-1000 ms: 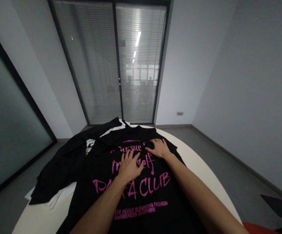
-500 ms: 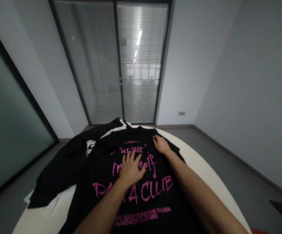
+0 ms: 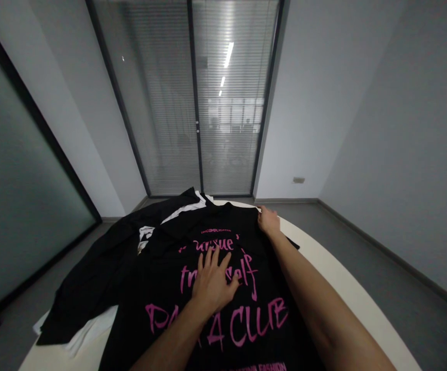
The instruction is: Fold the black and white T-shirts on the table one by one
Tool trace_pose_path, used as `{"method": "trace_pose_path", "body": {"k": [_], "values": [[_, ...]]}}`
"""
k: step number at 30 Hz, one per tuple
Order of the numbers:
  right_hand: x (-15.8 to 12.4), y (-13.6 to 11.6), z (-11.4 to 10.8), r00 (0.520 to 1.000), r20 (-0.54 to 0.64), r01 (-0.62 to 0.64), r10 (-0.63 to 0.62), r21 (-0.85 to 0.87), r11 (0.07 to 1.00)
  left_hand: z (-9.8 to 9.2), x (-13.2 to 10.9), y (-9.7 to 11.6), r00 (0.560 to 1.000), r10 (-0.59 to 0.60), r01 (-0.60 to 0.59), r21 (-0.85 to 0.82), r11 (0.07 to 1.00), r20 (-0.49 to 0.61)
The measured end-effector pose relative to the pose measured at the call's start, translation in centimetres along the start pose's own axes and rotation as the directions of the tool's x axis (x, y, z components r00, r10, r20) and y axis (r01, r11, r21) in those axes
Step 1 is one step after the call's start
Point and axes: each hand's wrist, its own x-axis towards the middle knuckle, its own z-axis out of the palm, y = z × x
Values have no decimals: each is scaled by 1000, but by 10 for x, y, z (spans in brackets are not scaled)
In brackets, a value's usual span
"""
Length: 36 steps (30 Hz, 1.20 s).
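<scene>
A black T-shirt with pink lettering lies spread on the table in front of me, its neckline toward the far edge. My left hand rests flat on the middle of the print, fingers spread, covering some letters. At the shirt's far right shoulder, my right hand has its fingers curled on the cloth at the edge. Part of the right sleeve pokes out beyond my right wrist.
Left of the shirt lies a heap of black clothing with white cloth beneath it. The round pale table curves away on the right. Beyond it stand a glass partition with blinds and grey walls.
My right hand has moved outward from the upper chest to the shirt's right shoulder edge, and its fingers have curled there. The left hand stays flat on the print. The view has shifted slightly.
</scene>
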Motion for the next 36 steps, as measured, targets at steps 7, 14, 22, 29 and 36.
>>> {"method": "trace_pose_path", "body": {"k": [7,14,22,29,36], "values": [[25,-2,-2,992,65,116,-110,-91,989,5,4,-1,1000,-16,16,-11,1000,0],[56,-4,-12,999,36,-5,10,-120,993,6,4,-2,1000,-2,2,-20,1000,-1],[46,6,13,982,108,-151,155,-48,987,7,3,-3,1000,-7,6,-39,999,-12],[31,33,15,973,123,-190,193,-31,981,7,3,-4,1000,0,-1,-40,999,-16],[14,53,4,991,78,-115,113,21,993,6,2,-3,1000,6,-6,-6,1000,-3]]}}
